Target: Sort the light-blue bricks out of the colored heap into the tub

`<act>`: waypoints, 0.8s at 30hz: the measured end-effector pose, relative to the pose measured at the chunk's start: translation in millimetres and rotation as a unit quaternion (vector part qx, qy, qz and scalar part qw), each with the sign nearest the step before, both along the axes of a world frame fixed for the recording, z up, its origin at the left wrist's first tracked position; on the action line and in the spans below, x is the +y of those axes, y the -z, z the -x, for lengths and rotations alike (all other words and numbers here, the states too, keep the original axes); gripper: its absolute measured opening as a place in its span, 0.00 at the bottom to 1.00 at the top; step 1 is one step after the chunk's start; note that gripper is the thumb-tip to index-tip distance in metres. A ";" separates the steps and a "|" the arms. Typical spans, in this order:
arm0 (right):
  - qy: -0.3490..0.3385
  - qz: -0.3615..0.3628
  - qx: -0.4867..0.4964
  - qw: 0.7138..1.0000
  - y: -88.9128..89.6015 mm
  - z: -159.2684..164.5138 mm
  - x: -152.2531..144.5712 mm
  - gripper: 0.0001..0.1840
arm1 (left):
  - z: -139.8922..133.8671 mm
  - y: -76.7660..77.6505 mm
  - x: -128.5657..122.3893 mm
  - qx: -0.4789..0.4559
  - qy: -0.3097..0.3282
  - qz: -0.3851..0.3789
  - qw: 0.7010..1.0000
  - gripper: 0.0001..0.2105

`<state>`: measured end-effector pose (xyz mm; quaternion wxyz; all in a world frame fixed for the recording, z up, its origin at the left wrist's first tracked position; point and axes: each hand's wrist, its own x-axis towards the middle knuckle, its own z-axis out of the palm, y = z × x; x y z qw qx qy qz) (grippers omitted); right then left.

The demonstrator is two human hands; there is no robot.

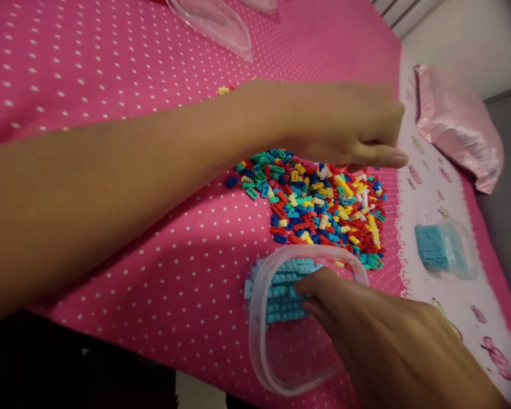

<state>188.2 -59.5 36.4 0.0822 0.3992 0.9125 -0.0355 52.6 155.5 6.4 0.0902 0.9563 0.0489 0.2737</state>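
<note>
My left hand (344, 122) hangs over a pile of small, multicoloured toy bricks (315, 204), its fingers curled and its thumb pressed in. What it might hold is hidden. Below the pile, a clear plastic tub (259, 341) lies with its wide rim facing me. Rows of light-blue toy bricks (283, 301) are stacked along its inside. My right hand (366, 324) reaches into the tub from the lower right. Its thumb and index finger pinch at a light-blue brick against the front of the stack.
Another clear tub (462, 250) with blue bricks lies on the white patterned strip at the right. A shiny pink pillow (457, 122) rests beyond it. Clear plastic pieces (217, 25) lie at the top of the pink dotted sheet (187, 238), whose edge drops off at the bottom.
</note>
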 end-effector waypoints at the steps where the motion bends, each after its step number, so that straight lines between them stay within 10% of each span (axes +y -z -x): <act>1: 0.003 0.001 -0.001 1.000 0.2 0.9 -0.8 0.16 | 0.1 -0.3 -0.4 0.000 -0.001 -0.001 1.000 0.23; 24: 0.037 -0.002 -0.015 0.999 3.8 10.8 -3.9 0.17 | -0.7 -0.4 3.3 0.021 -0.028 -0.046 0.998 0.16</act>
